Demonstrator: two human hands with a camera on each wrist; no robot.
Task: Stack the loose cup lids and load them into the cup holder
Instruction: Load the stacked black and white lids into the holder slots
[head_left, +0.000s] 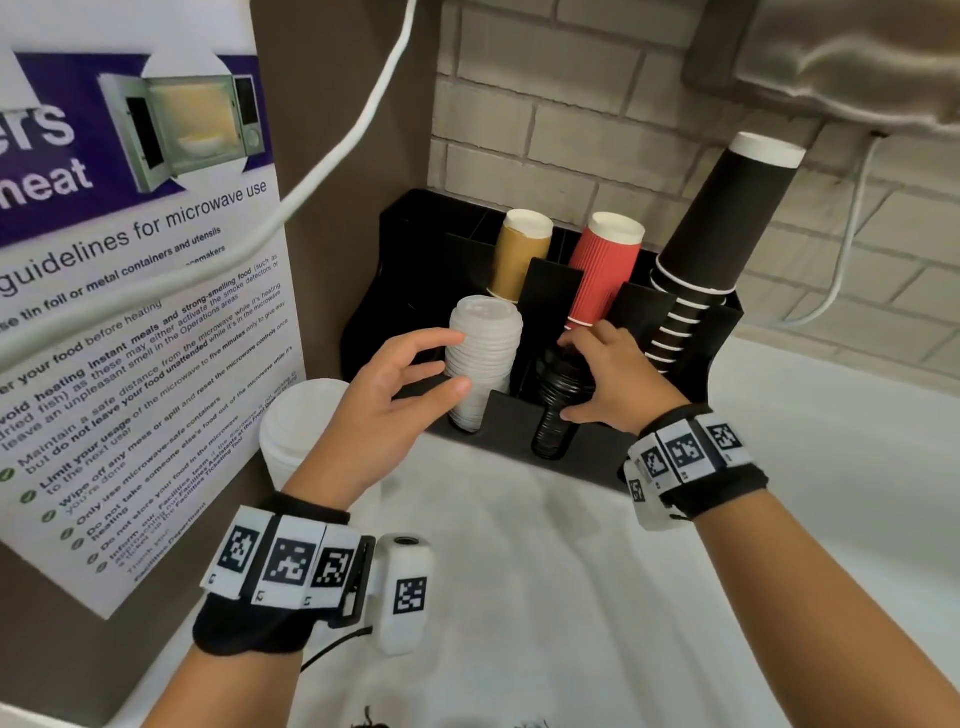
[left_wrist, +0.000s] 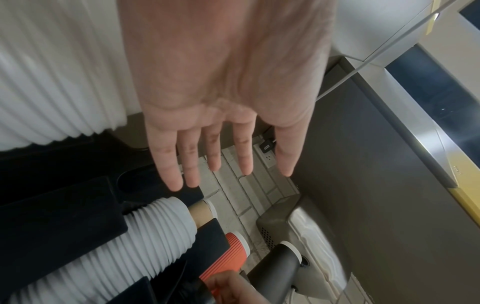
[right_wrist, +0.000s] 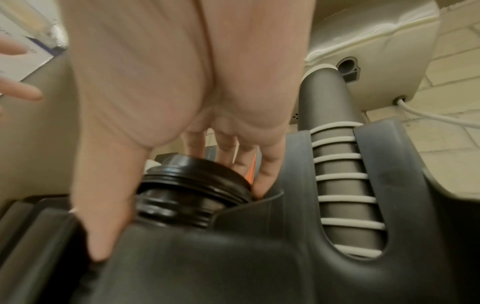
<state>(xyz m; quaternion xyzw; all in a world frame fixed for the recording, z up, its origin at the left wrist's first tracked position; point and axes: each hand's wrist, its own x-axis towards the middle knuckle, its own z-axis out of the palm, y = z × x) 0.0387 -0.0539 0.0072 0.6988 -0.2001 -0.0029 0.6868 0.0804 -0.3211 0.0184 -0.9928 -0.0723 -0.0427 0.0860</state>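
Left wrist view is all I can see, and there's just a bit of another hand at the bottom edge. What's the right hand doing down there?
Observer: The right hand grips a stack of black lids standing in a front slot of the cup holder.
Operator: Is that stack fully down?
Observer: The right wrist view shows its top lids above the slot wall, with the thumb on one side and the fingers on the other.
Operator: Is my left hand on the white lids?
Observer: The head view shows the left hand open, close beside the white lid stack. I cannot tell if it touches.
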